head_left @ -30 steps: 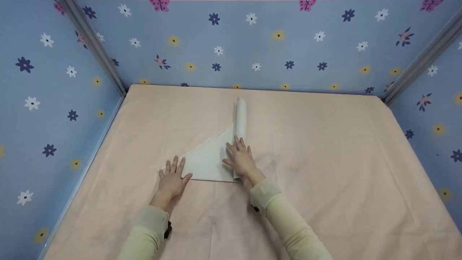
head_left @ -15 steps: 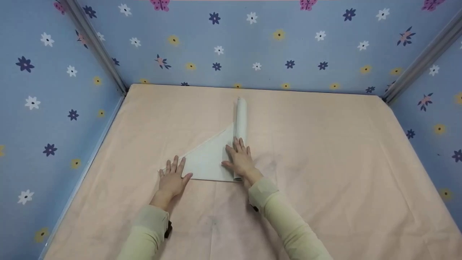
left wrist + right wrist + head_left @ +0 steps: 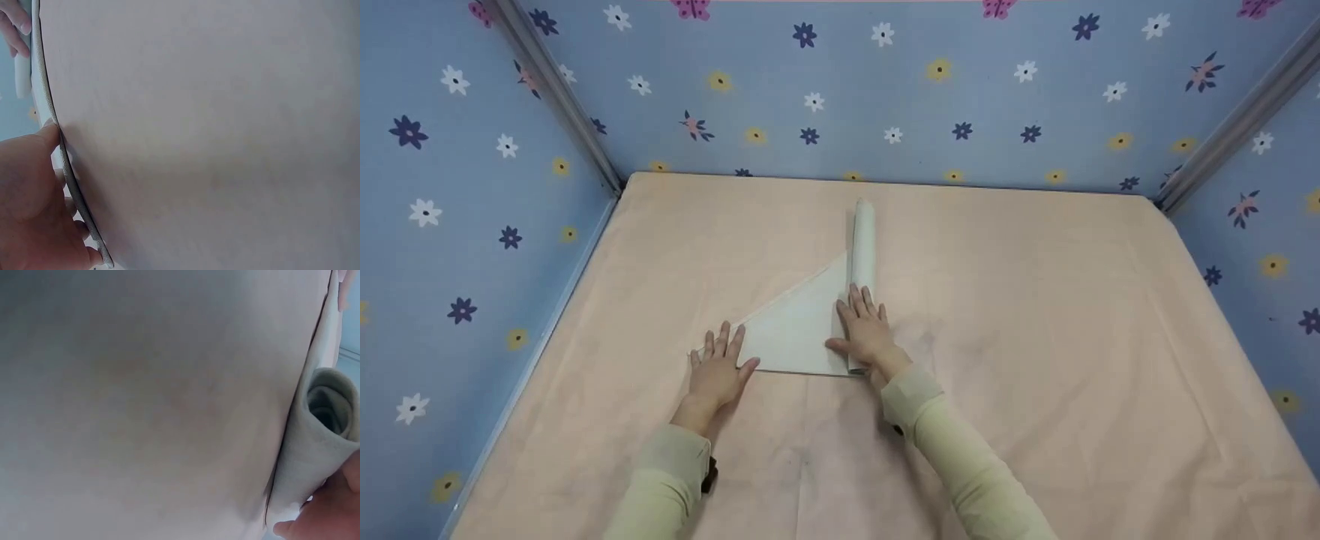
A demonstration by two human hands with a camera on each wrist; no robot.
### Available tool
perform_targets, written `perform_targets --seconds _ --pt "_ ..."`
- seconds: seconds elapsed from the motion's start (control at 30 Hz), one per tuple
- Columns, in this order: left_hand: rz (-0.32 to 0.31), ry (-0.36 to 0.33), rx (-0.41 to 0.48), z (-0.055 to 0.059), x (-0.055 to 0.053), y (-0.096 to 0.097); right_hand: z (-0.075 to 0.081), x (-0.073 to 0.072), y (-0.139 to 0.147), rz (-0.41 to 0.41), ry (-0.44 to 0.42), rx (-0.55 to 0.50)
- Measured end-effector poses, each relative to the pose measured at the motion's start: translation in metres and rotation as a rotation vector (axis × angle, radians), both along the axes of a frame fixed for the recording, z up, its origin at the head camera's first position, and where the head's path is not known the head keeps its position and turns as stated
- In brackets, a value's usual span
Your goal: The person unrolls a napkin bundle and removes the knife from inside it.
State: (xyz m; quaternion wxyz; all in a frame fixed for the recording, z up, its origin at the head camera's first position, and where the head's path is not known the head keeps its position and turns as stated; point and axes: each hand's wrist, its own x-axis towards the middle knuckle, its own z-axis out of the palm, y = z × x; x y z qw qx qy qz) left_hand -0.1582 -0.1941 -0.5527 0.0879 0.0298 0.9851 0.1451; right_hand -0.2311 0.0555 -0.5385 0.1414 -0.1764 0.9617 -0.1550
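Note:
A pale green cloth (image 3: 795, 330) lies on the covered table, its flat part tapering to a corner on the left. Along its right side runs a rolled-up part (image 3: 864, 244), pointing away from me. My left hand (image 3: 718, 381) rests with spread fingers on the left corner; the left wrist view has its thumb and fingertips along the cloth's edge (image 3: 70, 177). My right hand (image 3: 866, 330) lies over the near half of the roll, fingers stretched forward and thumb out to the left. In the right wrist view the roll's hollow end (image 3: 329, 410) shows, with several layers inside.
A peach tablecloth (image 3: 1035, 337) covers the table, with faint creases at the right. Blue flowered panels (image 3: 840, 82) stand behind and on both sides, joined by grey metal posts (image 3: 559, 97) at the back corners.
My right hand and the roll have shifted very slightly to the right in the last half second. My left hand has stayed in place.

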Motion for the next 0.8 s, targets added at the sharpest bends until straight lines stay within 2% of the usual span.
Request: perform_targets --seconds 0.43,0.8 --pt "0.007 -0.017 0.0 0.0 0.0 -0.001 0.001 -0.003 0.007 0.015 -0.005 0.094" --pt "0.0 -0.029 0.002 -0.001 -0.001 -0.001 0.002 -0.002 0.019 0.025 0.03 0.06"
